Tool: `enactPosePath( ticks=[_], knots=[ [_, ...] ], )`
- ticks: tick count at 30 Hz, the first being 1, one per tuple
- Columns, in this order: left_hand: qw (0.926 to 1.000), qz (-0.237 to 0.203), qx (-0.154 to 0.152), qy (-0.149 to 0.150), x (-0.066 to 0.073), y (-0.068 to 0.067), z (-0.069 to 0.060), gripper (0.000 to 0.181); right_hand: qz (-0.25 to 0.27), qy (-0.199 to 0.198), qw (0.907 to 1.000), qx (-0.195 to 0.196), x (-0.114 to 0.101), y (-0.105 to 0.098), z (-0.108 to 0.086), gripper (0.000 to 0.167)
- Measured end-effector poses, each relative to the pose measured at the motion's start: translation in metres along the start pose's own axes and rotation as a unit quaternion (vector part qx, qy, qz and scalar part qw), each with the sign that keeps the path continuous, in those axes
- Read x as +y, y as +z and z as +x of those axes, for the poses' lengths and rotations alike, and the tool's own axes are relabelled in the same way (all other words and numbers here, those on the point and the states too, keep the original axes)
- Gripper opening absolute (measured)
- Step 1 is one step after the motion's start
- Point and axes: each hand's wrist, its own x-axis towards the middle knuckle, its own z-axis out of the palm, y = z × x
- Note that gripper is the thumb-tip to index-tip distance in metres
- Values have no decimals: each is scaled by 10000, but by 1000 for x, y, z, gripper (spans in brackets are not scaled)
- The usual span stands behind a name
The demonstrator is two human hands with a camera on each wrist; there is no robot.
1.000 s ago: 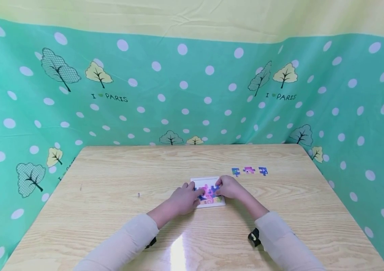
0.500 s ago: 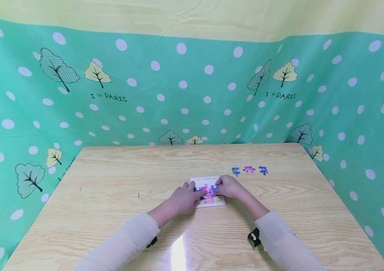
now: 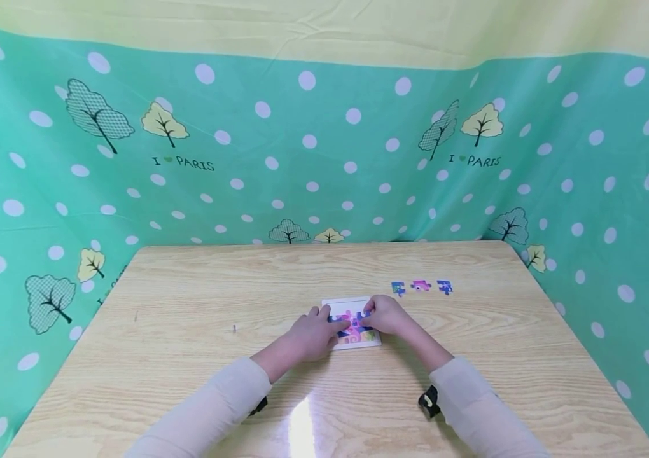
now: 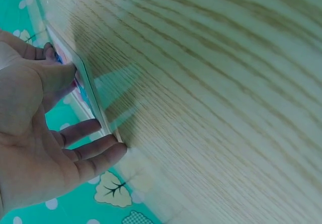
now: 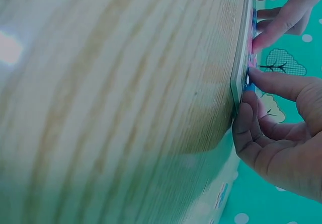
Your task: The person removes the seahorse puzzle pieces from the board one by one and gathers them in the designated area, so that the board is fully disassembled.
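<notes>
A small white puzzle tray (image 3: pixel 357 346) lies mid-table, holding joined pink, blue and yellow jigsaw pieces (image 3: pixel 353 336) in its lower part. The tray's bare white upper part (image 3: pixel 350 306) shows above them. My left hand (image 3: pixel 311 334) rests on the tray's left side, its extended index finger pressing the pieces. In the left wrist view, several fingertips of that hand (image 4: pixel 50 128) touch the tray's edge. At the right side, my right hand (image 3: pixel 389 315) pinches a blue jigsaw piece (image 5: pixel 248 84) between thumb and fingers, low at the tray's edge. The fingers partly hide this piece.
Three loose jigsaw pieces lie beyond the tray to the right: a blue-green one (image 3: pixel 397 289), a pink one (image 3: pixel 420 285) and a blue one (image 3: pixel 445 287). A patterned green curtain (image 3: pixel 313 165) stands behind the wooden table (image 3: pixel 187 286).
Both hands stay at the tray, with barely any finger movement. The loose pieces lie where they were; the whole view shifts very slightly.
</notes>
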Motion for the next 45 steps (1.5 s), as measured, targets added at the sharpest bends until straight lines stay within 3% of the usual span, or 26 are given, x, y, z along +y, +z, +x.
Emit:
enactPosePath(
  ticks=[19, 30, 45],
  knots=[
    [9999, -155, -17, -39, -2, 0, 0, 43, 907, -380, 9950, 148, 13, -5, -1, 13],
    [9999, -170, 22, -8, -6, -1, 5, 45, 1391, -632, 9882, -148, 23, -6, 0, 10],
    [9993, -362, -34, -61, -9, -3, 7, 49, 1654, -736, 9833, -205, 28, -7, -2, 13]
  ],
)
